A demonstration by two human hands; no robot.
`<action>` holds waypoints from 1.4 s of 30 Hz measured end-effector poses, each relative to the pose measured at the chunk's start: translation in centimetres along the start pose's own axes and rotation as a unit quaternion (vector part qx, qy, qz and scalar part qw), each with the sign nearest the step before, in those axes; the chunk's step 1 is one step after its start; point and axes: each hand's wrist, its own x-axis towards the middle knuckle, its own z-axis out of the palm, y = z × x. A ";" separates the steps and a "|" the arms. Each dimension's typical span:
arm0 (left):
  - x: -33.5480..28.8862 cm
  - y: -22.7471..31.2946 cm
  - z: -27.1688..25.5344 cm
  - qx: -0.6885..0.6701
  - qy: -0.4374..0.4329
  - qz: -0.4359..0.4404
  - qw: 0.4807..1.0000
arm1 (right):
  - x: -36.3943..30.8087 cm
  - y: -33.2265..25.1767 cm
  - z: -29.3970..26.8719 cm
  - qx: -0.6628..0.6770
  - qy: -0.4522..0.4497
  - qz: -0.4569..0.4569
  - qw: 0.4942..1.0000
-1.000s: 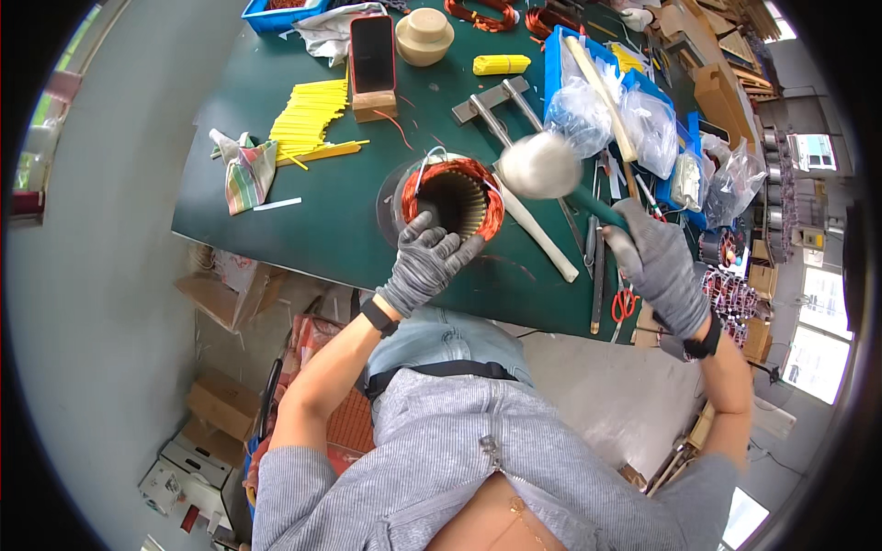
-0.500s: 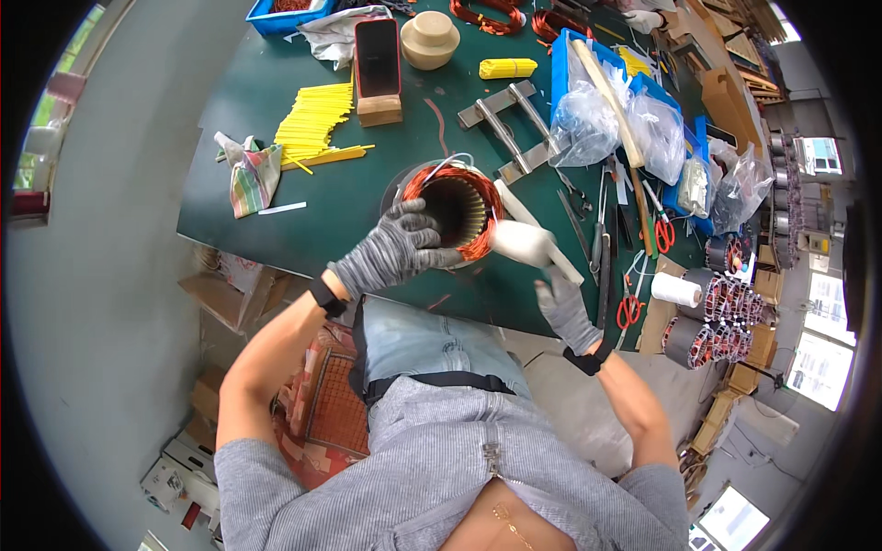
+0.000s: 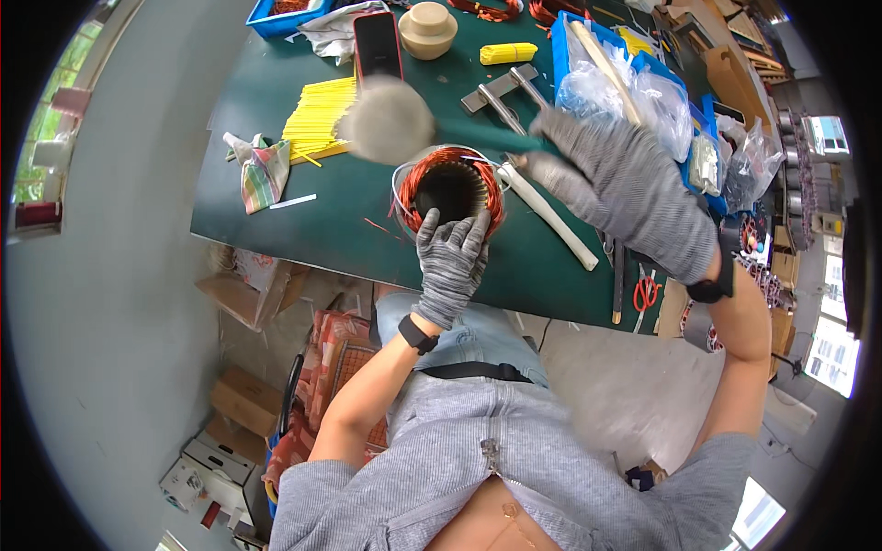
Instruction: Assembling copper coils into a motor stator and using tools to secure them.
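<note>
A motor stator (image 3: 497, 197) wound with orange-red copper wire stands on the green table, its round bore facing up. A white lead or sleeve loops about its rim. My left hand (image 3: 448, 262), in a grey knit glove, grips its near rim, fingertips hooked over the windings. My right hand (image 3: 634, 184), gloved alike and smeared by motion, is raised over the table to the right of the stator, closed on a mallet. The pale mallet head (image 3: 386, 119) is a blur above and left of the stator; its handle is barely visible. A white stick (image 3: 551, 219) lies right of the stator.
Yellow strips (image 3: 322, 118), a patterned cloth (image 3: 262, 174) and a propped phone (image 3: 378, 46) occupy the left. A metal frame (image 3: 501, 89) lies behind the stator. To the right are a blue bin (image 3: 562, 57) with plastic bags and red-handled scissors (image 3: 646, 294).
My right hand has risen with the mallet, whose head swung from the stator's right side to above its left. My left hand has shifted from the stator's left side to its near rim.
</note>
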 end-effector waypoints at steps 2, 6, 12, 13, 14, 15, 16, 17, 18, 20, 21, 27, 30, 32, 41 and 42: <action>0.0 -0.6 -0.3 0.009 0.002 0.041 0.999 | 1.4 -1.2 -2.9 0.044 0.121 -0.122 0.984; 0.2 -1.8 -0.4 0.021 0.028 0.112 0.993 | -8.0 -2.1 6.0 0.288 0.010 0.174 0.942; 0.9 -2.8 -1.5 0.024 -0.073 0.149 0.986 | -8.4 0.9 2.2 0.124 -0.169 0.258 0.943; 1.1 -3.0 -1.6 0.027 -0.067 0.159 0.985 | -8.0 0.1 2.2 0.174 -0.072 0.265 0.946; 1.2 -3.3 -1.8 0.030 -0.062 0.169 0.983 | -7.8 -1.0 2.1 0.222 0.025 0.269 0.937; 0.8 -4.2 -2.5 0.047 -0.066 0.162 0.983 | -7.8 -2.7 7.3 0.405 0.213 0.296 0.839; 2.0 -3.5 -2.3 0.007 -0.068 0.196 0.978 | -11.9 -1.8 9.8 0.209 0.129 0.237 0.940; 2.3 -4.1 -2.4 -0.002 -0.080 0.216 0.973 | -12.0 -2.2 11.6 0.170 -0.037 0.302 0.937; 2.4 -4.4 -2.4 -0.004 -0.082 0.216 0.973 | -11.8 -2.5 12.4 0.127 -0.207 0.353 0.904; 2.7 -5.2 -2.5 -0.023 -0.117 0.259 0.959 | -12.8 -0.4 11.2 0.099 -0.182 0.341 0.917; 2.9 -5.9 -2.6 -0.035 -0.106 0.279 0.954 | -11.4 0.8 9.5 0.141 -0.136 0.338 0.920; 6.5 -9.0 -5.2 -0.088 -0.251 0.359 0.895 | -12.3 -3.6 12.0 0.187 0.076 0.311 0.929; 7.6 -10.1 -6.9 -0.053 -0.276 0.366 0.887 | -13.6 -3.6 12.7 0.212 -0.096 0.402 0.886; 7.9 -10.4 -8.1 0.013 -0.231 0.365 0.902 | -14.7 -2.2 10.0 0.168 -0.052 0.351 0.920; 0.3 -3.7 -1.1 -0.013 0.036 -0.103 0.994 | -9.8 -1.2 3.9 0.458 -0.081 0.441 0.768; 0.3 -3.8 -0.1 -0.025 0.081 -0.094 0.992 | -9.4 -0.8 4.2 0.424 -0.088 0.414 0.801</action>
